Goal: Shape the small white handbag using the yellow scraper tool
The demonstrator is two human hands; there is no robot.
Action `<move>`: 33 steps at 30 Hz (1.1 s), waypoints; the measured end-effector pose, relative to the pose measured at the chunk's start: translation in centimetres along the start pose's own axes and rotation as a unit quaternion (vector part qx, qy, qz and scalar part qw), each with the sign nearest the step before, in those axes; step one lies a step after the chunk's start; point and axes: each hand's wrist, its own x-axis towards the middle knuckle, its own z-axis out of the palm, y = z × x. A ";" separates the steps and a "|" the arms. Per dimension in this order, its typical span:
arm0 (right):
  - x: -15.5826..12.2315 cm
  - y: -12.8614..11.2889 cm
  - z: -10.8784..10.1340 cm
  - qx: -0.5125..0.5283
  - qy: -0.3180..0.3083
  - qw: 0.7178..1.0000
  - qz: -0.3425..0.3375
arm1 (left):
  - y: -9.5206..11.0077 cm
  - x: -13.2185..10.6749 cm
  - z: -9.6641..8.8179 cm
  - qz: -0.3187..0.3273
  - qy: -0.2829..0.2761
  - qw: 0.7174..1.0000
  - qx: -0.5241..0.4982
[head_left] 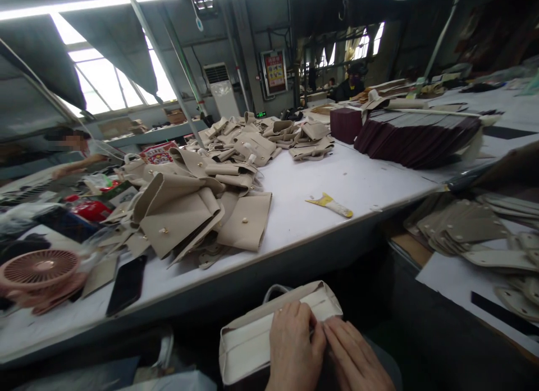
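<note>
A beige bag (244,346) with a pale, seamed panel facing up rests low in front of me, below the table edge. My left hand (295,343) lies over the panel with its fingers curled and closed on the bag's near side. Beside it, my right hand (356,352) has its fingers pressed together, the tips meeting the left thumb at the bag's near edge. What the fingertips pinch there is hidden by the hands. A thin light loop (275,290) shows behind the bag's far edge.
Beige bag pieces (244,220) are heaped on the white table (290,194). A yellow-handled scraper (330,205), dark phone (127,284) and pink fan (42,270) lie there too. Maroon stacked pieces (412,136) stand behind; flat parts (458,225) lie right. Another person's arm (82,164) reaches in left.
</note>
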 end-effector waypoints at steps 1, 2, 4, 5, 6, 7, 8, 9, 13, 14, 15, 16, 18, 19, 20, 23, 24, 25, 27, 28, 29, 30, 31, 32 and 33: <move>0.1 0.0 0.2 -0.011 -0.005 1.000 -0.005 | 0.0 -0.1 0.0 -0.005 0.006 1.000 -0.004; 0.1 -0.1 0.4 -0.018 -0.011 1.000 -0.009 | -0.1 -0.3 0.1 -0.011 0.013 1.000 -0.010; -0.1 -0.2 0.6 -0.022 -0.019 0.999 -0.018 | -0.4 -0.8 0.3 -0.012 0.033 0.999 -0.021; -0.3 -0.3 0.7 -0.022 -0.021 0.999 -0.021 | -0.6 -1.1 0.4 -0.007 0.049 0.999 -0.023; -0.5 -0.5 0.8 -0.024 -0.024 0.999 -0.022 | -0.8 -1.4 0.5 0.002 0.067 0.997 -0.023; -0.6 -0.7 0.9 -0.024 -0.024 0.999 -0.021 | -1.1 -1.8 0.6 0.010 0.084 0.996 -0.021; -0.8 -1.0 1.1 -0.024 -0.025 0.999 -0.020 | -1.3 -2.1 0.7 0.013 0.097 0.995 -0.021; -0.9 -1.3 1.3 -0.024 -0.028 0.999 -0.019 | -1.6 -2.4 0.7 0.011 0.104 0.994 -0.023; -1.0 -2.5 2.2 -0.025 -0.030 0.999 -0.020 | -2.6 -3.3 0.3 -0.008 0.094 0.995 -0.033; -0.9 -2.9 2.4 -0.023 -0.026 0.999 -0.021 | -2.9 -3.5 0.1 -0.013 0.089 0.995 -0.034; -0.7 -3.2 2.6 -0.018 -0.020 0.999 -0.024 | -3.1 -3.7 -0.2 -0.017 0.086 0.996 -0.034; -0.6 -3.5 2.7 -0.012 -0.015 0.999 -0.026 | -3.4 -3.9 -0.5 -0.020 0.084 0.996 -0.033; -0.1 -4.2 3.0 -0.001 -0.005 1.000 -0.029 | -4.0 -4.4 -1.1 -0.027 0.092 0.995 -0.031; 0.1 -4.6 3.2 0.004 0.000 1.000 -0.030 | -4.2 -4.6 -1.4 -0.029 0.100 0.994 -0.030; 0.2 -4.9 3.4 0.007 0.005 0.999 -0.033 | -4.5 -4.9 -1.7 -0.031 0.108 0.993 -0.029; 0.4 -5.7 4.1 0.013 0.004 0.998 -0.059 | -5.0 -5.7 -2.7 -0.043 0.132 0.990 -0.023; 0.3 -5.9 4.4 0.015 0.000 0.997 -0.070 | -5.2 -5.9 -3.0 -0.047 0.137 0.989 -0.023; 0.2 -6.1 4.8 0.015 -0.005 0.997 -0.078 | -5.5 -6.2 -3.3 -0.050 0.144 0.988 -0.023; -0.1 -6.7 5.5 0.016 -0.006 0.996 -0.089 | -6.4 -6.9 -3.6 -0.044 0.164 0.985 -0.035; -0.2 -7.0 5.8 0.016 -0.005 0.996 -0.088 | -7.1 -7.3 -3.5 -0.035 0.184 0.981 -0.045; -0.3 -7.3 6.2 0.014 -0.002 0.996 -0.084 | -8.0 -7.8 -3.2 -0.027 0.210 0.976 -0.058; -0.4 -7.7 6.5 0.011 0.003 0.997 -0.081 | -9.1 -8.4 -2.8 -0.026 0.243 0.967 -0.076; -0.4 -8.1 6.8 0.007 0.008 0.997 -0.079 | -10.2 -8.9 -2.1 -0.038 0.282 0.953 -0.105; -0.4 -8.5 7.1 0.002 0.014 0.997 -0.080 | -11.3 -9.3 -1.2 -0.067 0.319 0.934 -0.149; -0.4 -8.9 7.2 -0.003 0.021 0.996 -0.081 | -12.3 -9.7 -0.2 -0.122 0.350 0.902 -0.223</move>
